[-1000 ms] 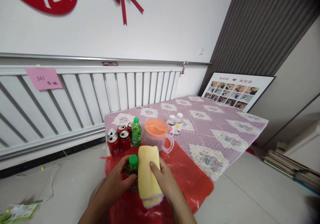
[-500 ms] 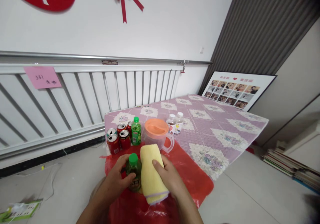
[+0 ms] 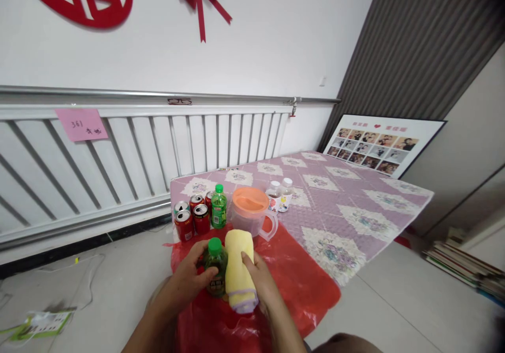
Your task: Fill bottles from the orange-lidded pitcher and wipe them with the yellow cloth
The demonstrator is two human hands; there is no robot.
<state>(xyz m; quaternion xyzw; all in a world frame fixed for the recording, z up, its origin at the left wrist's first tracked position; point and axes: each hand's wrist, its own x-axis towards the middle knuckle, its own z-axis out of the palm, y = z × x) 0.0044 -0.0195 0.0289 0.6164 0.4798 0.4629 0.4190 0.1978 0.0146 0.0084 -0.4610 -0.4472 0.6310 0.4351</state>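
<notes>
My left hand [image 3: 196, 271] is wrapped round a green-capped plastic drink bottle [image 3: 215, 274], which is upright over the red plastic sheet [image 3: 298, 274]. In my right hand [image 3: 258, 274] is a folded yellow towel [image 3: 239, 263] with a pale purple edge, its side close against the bottle. The right fingers are partly hidden behind the towel. Just beyond stands a clear plastic pitcher [image 3: 246, 224] with an orange lid [image 3: 249, 200]. Left of the pitcher is a second green bottle [image 3: 219, 208].
Several opened drink cans [image 3: 192, 216] cluster at the table's left side. Two white-capped small bottles [image 3: 281, 196] stand behind the pitcher. A patterned purple tablecloth [image 3: 355, 184] covers the table. The radiator [image 3: 221, 137] runs behind it, and a photo board [image 3: 379, 142] leans at the far right.
The towel has shifted slightly and stands more upright beside the bottle. Both hands keep their holds. The whole view has moved a little, with the scene sitting farther right.
</notes>
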